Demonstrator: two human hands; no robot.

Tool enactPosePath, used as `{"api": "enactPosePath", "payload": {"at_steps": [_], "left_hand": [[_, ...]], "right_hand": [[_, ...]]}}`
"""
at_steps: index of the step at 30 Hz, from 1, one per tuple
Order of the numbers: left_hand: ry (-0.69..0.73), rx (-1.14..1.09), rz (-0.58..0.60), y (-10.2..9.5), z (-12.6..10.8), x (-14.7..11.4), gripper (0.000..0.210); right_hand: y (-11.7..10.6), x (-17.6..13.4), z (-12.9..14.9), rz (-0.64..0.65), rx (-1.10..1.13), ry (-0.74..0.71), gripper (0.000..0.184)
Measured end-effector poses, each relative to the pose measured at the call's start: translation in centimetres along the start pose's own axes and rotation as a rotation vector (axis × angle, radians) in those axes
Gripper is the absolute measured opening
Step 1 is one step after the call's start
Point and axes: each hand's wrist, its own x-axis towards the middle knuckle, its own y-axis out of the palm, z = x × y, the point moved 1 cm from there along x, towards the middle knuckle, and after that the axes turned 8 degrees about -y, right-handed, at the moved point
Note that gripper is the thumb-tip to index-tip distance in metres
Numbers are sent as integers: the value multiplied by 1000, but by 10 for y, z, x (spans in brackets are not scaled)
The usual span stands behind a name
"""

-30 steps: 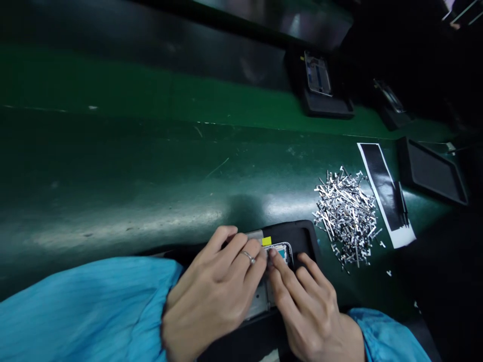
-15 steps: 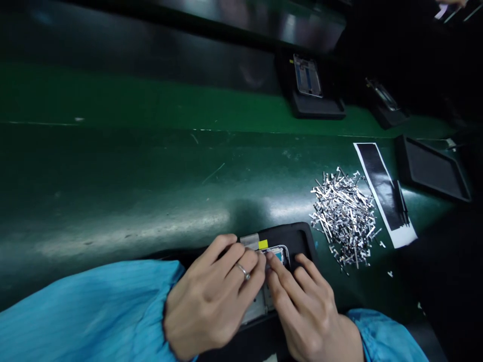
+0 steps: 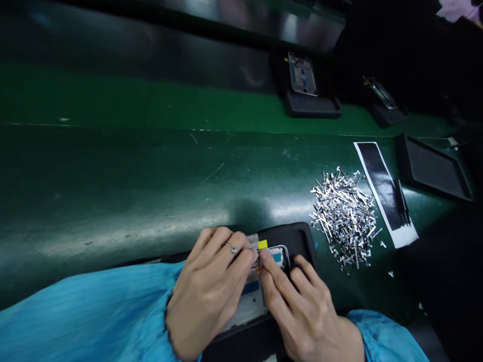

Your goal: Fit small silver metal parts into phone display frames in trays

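A phone frame (image 3: pixel 253 295) with a silver rim lies in a black tray (image 3: pixel 298 240) at the near edge of the green bench. My left hand (image 3: pixel 211 294), a ring on one finger, rests on the frame's left side with its fingertips at the top end. My right hand (image 3: pixel 302 306) lies on the right side, its index fingertip pressing near a small blue part (image 3: pixel 277 256). A yellow tab (image 3: pixel 262 244) sticks up just beyond my fingertips. Whether either hand pinches a small piece I cannot tell.
A heap of small silver metal strips (image 3: pixel 345 213) lies right of the tray. Beyond it sit a black-and-white backing sheet (image 3: pixel 385 193) and an empty black tray (image 3: pixel 433 168). Two more trays with phone frames (image 3: pixel 302 75) (image 3: pixel 379 93) stand further back on the belt.
My left hand has slid left and back, uncovering more of the frame with its blue and orange parts. The far tray with a frame has drifted left.
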Motion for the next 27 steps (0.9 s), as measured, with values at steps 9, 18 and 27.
{"api": "enactPosePath", "payload": {"at_steps": [9, 18, 27], "left_hand": [[48, 141, 126, -18, 1, 5, 29], [-132, 200, 408, -26, 24, 22, 12], [-288, 71, 695, -31, 42, 30, 23]], "right_hand": [[-1, -1, 2, 54, -55, -16, 39], [-1, 0, 2, 52, -44, -10, 37], [0, 1, 3, 34, -25, -17, 37]]}}
